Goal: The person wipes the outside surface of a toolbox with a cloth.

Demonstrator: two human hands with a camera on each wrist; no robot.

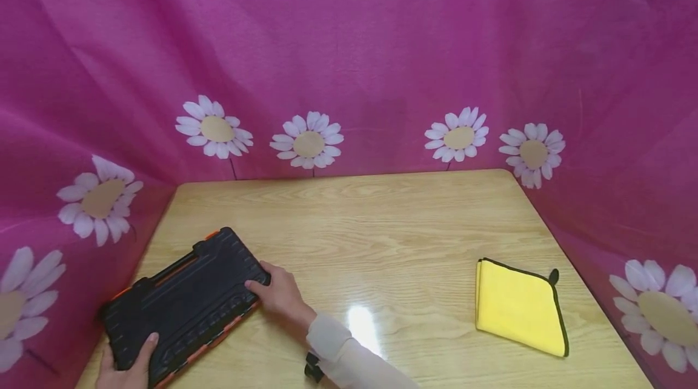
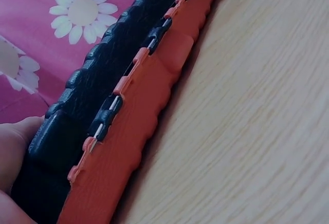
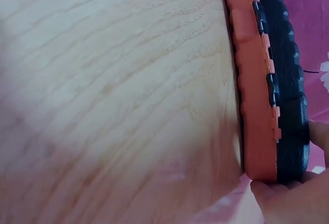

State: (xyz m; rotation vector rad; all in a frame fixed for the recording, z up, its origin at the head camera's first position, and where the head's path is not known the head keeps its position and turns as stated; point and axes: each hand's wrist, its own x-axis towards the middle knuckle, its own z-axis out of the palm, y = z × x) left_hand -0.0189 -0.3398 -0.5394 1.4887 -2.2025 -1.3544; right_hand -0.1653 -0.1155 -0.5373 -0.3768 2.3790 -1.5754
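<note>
A flat black and orange plastic tool case (image 1: 185, 292) lies at a slant on the left part of the table, its handle side facing away. At its near left corner my left hand (image 1: 126, 366) grips the case, thumb on top. My right hand (image 1: 280, 292) holds the right end, thumb over the black lid and fingers around the edge. Along the case's orange side (image 2: 133, 100), the left wrist view shows a row of hinges between orange and black halves. In the right wrist view, the orange base (image 3: 257, 116) is close over the tabletop.
A folded yellow cloth (image 1: 520, 307) with black trim and a small loop lies at the table's right. The wooden table (image 1: 354, 213) is bordered by a pink curtain (image 1: 349, 62) with daisies. A small black object (image 1: 313, 368) sits beside my right sleeve.
</note>
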